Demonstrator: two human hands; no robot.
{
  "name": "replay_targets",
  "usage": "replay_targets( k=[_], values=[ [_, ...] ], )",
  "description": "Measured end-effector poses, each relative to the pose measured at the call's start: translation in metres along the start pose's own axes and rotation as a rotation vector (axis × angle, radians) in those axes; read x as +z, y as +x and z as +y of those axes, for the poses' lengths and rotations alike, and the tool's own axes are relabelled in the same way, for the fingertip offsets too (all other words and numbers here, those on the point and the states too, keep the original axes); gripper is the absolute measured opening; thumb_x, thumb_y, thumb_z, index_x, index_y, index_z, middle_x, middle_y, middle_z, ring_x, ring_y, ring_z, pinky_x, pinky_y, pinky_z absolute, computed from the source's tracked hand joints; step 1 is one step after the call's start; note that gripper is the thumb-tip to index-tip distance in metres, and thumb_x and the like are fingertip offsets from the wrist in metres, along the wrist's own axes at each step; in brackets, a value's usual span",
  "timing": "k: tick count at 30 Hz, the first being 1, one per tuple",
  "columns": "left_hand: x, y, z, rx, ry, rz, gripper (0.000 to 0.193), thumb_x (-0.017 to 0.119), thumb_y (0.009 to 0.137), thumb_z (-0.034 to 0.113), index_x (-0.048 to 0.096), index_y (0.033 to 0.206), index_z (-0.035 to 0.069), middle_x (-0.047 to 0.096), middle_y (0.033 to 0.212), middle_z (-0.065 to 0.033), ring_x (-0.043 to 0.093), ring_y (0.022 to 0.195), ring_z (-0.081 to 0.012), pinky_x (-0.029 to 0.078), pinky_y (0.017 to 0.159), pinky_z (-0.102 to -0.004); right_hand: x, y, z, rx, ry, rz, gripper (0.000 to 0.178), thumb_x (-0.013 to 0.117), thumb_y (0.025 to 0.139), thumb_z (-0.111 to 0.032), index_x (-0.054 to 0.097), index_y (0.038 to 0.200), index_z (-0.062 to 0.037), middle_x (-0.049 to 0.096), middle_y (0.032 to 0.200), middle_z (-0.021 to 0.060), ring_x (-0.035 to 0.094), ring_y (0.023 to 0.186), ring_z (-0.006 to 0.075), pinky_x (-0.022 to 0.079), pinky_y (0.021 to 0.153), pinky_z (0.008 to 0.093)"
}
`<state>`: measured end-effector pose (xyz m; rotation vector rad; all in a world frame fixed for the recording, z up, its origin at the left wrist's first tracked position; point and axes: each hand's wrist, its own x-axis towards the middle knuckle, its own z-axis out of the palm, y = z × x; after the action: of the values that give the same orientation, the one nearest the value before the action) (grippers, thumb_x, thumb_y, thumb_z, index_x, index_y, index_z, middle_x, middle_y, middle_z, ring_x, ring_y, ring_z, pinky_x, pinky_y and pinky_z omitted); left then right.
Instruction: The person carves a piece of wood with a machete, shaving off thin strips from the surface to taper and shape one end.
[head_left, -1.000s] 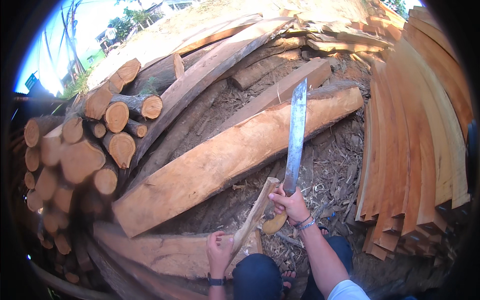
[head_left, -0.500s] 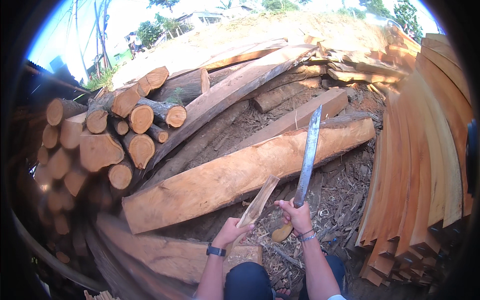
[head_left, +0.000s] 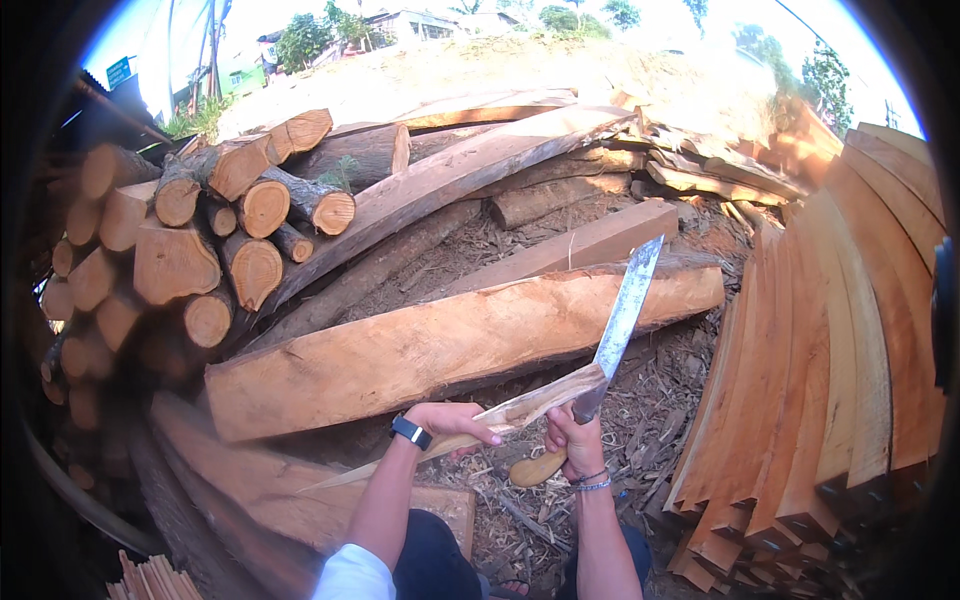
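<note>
Looking out over this open-air timber yard, we see a bright, pale slope (head_left: 560,65) at the back, and nearer to us ground (head_left: 655,400) littered with chips, shavings and bark. A thick pale slab (head_left: 440,350) with a bark edge runs slantwise before us, higher at its right end in view, and a squared beam (head_left: 590,240) lies just behind it. A lower plank (head_left: 260,480) stretches at our left, near our knees.

Our left grip (head_left: 450,420) is wrapped around a split wooden stick (head_left: 540,398), thumb on top; the stick slants in front of us, its narrow tip to the lower left and its broad end up by the machete (head_left: 626,315). Our right grip (head_left: 575,440) is clenched on the machete's handle, the rounded yellowish butt (head_left: 537,469) poking out below and the blade pointing up and away. The stick's broad end overlaps the blade's base in view; we cannot tell whether they touch.

Cut logs (head_left: 265,208) pile up along our left, and stacked boards (head_left: 790,390) wall off our right, their ends facing us. Between slab and boards we have a strip of littered ground; the blade's upper part crosses over the slab's right end in view.
</note>
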<state>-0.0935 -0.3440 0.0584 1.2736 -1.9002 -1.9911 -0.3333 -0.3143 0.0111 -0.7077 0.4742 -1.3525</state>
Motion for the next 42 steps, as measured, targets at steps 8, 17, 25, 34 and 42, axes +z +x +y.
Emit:
replay_targets(
  k=[8,17,25,34,42],
  values=[
    [0.011,0.011,-0.002,0.062,0.033,0.033,0.036,0.074,0.083,0.034,0.064,0.089,0.001,0.057,0.062,-0.0011,0.055,0.052,-0.0103,0.044,0.049,-0.0267,-0.002,0.005,0.000,0.028,0.022,0.033,0.038,0.071,0.084,-0.002,0.038,0.069,-0.0145,0.046,0.062,-0.0024,0.041,0.047,0.0065,0.036,0.041,0.0248],
    [0.027,0.021,0.009,-0.033,0.778,0.585,0.042,0.072,0.076,0.039,0.066,0.100,0.005,0.070,0.088,-0.0170,0.068,0.086,-0.0318,0.052,0.075,-0.0397,-0.002,0.008,0.001,0.009,-0.070,0.194,0.024,0.072,0.085,-0.007,0.050,0.075,-0.0094,0.053,0.068,-0.0007,0.039,0.048,0.0057,0.040,0.043,0.0241],
    [0.025,0.018,0.004,0.110,1.188,0.983,0.012,0.065,0.073,0.011,0.063,0.084,0.006,0.066,0.082,-0.0121,0.067,0.083,-0.0323,0.051,0.072,-0.0443,-0.004,0.007,-0.004,0.045,-0.062,0.172,0.024,0.069,0.088,-0.013,0.051,0.101,-0.0034,0.066,0.116,0.0200,0.041,0.053,0.0048,0.040,0.046,0.0213],
    [0.024,0.012,0.014,0.171,1.389,1.314,0.007,0.065,0.074,0.007,0.068,0.078,0.011,0.061,0.107,-0.0089,0.051,0.116,-0.0279,0.031,0.105,-0.0523,-0.010,0.009,0.000,0.012,0.038,0.231,0.017,0.070,0.087,-0.012,0.055,0.093,-0.0075,0.049,0.072,-0.0026,0.041,0.051,0.0061,0.036,0.043,0.0225],
    [0.019,0.000,0.017,0.276,1.431,1.381,0.008,0.065,0.073,0.007,0.068,0.074,0.014,0.051,0.133,-0.0087,0.032,0.138,-0.0318,0.014,0.113,-0.0620,-0.008,0.009,-0.001,-0.001,0.099,0.285,0.019,0.073,0.086,-0.012,0.056,0.091,-0.0051,0.049,0.069,-0.0016,0.042,0.051,0.0066,0.036,0.043,0.0234]
  ],
)
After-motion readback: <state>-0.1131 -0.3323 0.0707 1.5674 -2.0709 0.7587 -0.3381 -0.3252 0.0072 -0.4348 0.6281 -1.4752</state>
